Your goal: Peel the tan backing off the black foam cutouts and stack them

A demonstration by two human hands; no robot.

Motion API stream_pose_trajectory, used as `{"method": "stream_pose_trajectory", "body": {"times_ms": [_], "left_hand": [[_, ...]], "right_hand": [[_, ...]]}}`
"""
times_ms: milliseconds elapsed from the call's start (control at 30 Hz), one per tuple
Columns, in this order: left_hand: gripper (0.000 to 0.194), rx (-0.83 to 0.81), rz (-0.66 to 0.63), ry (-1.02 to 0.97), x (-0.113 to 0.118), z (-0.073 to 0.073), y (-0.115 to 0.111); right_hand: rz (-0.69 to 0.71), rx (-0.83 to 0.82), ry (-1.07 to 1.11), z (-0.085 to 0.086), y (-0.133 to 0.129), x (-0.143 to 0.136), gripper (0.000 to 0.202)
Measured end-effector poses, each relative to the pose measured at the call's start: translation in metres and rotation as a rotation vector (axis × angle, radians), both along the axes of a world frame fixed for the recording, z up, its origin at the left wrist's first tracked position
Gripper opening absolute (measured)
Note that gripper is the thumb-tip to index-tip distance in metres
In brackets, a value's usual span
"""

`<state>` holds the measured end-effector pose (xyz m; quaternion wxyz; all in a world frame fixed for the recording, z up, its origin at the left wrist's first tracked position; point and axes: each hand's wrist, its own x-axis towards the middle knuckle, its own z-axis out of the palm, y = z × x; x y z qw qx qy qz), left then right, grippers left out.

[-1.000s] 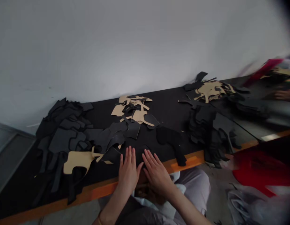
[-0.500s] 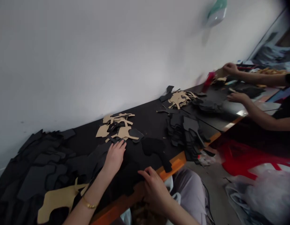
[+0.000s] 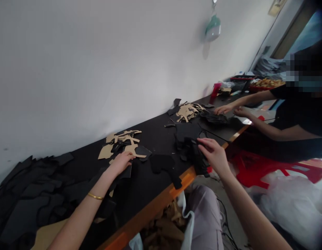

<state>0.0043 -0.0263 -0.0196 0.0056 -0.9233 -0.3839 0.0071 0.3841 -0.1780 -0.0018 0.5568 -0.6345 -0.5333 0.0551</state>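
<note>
My left hand (image 3: 121,163), with a gold bracelet at the wrist, has its fingers curled on the edge of a grey-black cut-out piece (image 3: 126,172), beside a heap of tan and black scraps (image 3: 106,151). My right hand (image 3: 214,152) pinches the edge of a soft black cut-out piece (image 3: 188,132) over a stack of similar pieces at the table's front edge; its fingertips partly blend with the dark material. Between my hands, another black piece (image 3: 162,164) with a long narrow arm lies flat on the black table (image 3: 140,198).
A large pile of dark pieces (image 3: 33,194) covers the left end. Farther right is another tan scrap heap (image 3: 188,110). A co-worker's hands (image 3: 225,108) are over dark pieces there. Below the orange table edge (image 3: 155,205) sits a bag of tan scraps (image 3: 168,225).
My right hand has moved right from the near table edge to the stack, carrying a black piece. My left hand has shifted slightly left. The co-worker's hands have lowered, and the view has turned right.
</note>
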Motion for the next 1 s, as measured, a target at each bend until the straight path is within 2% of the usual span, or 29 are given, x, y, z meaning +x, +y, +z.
{"method": "stream_pose_trajectory", "body": {"times_ms": [67,133,200,267,333,433,500,533,600,667,767,833,900,1000], "left_hand": [[0.031,0.081,-0.025,-0.043,0.016,-0.010,-0.004],[0.024,0.181,-0.056,-0.083,0.032,-0.019,-0.007],[0.014,0.264,-0.070,-0.134,0.042,-0.024,-0.009],[0.016,0.337,-0.042,-0.241,0.046,-0.023,-0.014],[0.018,0.443,-0.036,-0.377,0.046,-0.019,-0.027],[0.018,0.608,-0.163,-0.475,0.043,-0.014,-0.060],[0.020,0.668,-0.243,-0.453,0.042,-0.015,-0.084],[0.021,0.683,-0.260,-0.440,0.041,-0.017,-0.094],[0.025,0.664,-0.276,-0.417,0.041,-0.025,-0.109],[0.033,0.592,-0.258,-0.402,0.038,-0.035,-0.113],[0.044,0.444,-0.066,-0.356,0.023,-0.050,-0.106],[0.042,0.328,0.074,-0.290,0.008,-0.057,-0.097],[0.035,0.244,0.160,-0.240,-0.007,-0.056,-0.092],[0.032,0.235,0.245,-0.346,-0.016,-0.037,-0.093]], "right_hand": [[-0.081,-0.033,-0.031,-0.004,0.018,0.010,0.044],[-0.095,-0.034,-0.081,-0.013,0.028,0.001,0.051],[0.021,-0.032,-0.091,-0.026,0.028,-0.022,0.050],[0.204,-0.082,-0.011,-0.041,0.019,-0.051,0.043],[0.366,-0.206,0.195,-0.054,0.007,-0.078,0.043],[0.576,-0.433,0.743,-0.066,-0.008,-0.110,0.051],[0.654,-0.477,1.051,-0.069,-0.010,-0.128,0.055],[0.677,-0.467,1.132,-0.068,-0.009,-0.137,0.055],[0.703,-0.418,1.148,-0.067,-0.001,-0.153,0.052],[0.674,-0.351,1.086,-0.066,0.010,-0.164,0.042],[0.562,-0.249,1.042,-0.064,0.025,-0.170,0.036],[0.527,-0.209,1.052,-0.063,0.030,-0.168,0.037],[0.538,-0.205,1.059,-0.062,0.028,-0.164,0.039],[0.573,-0.268,1.048,-0.062,0.019,-0.160,0.041]]}}
